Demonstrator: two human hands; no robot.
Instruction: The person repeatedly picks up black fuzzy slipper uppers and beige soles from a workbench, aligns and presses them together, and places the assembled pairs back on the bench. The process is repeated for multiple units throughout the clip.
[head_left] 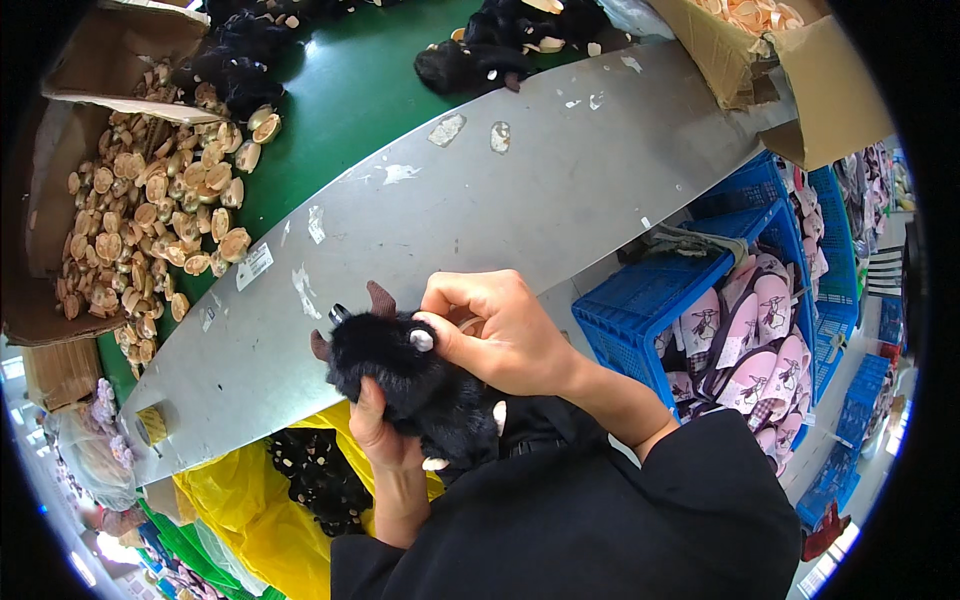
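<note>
A small black plush toy (385, 355) with brown ear- or horn-like tips and whitish paws is held above the grey metal table edge, close to my body. My left hand (385, 435) is wrapped around its lower side, with the thumb pressed into the fur. At the toy's upper right, beside a whitish paw, my right hand (510, 335) is closed in a pinch. What lies between its thumb and bent fingers is mostly hidden, though a pale pinkish bit shows there. A small black loop (339, 313) sticks up near the toy's head.
The metal-edged table (400, 235) has a green belt (345, 95). Left is a cardboard box (45, 220) of gold-and-tan shell-shaped pieces. Black plush toys (470, 65) lie at the far side. Blue crates (640, 300) of pink slippers stand right; a yellow bag (250, 510) sits below.
</note>
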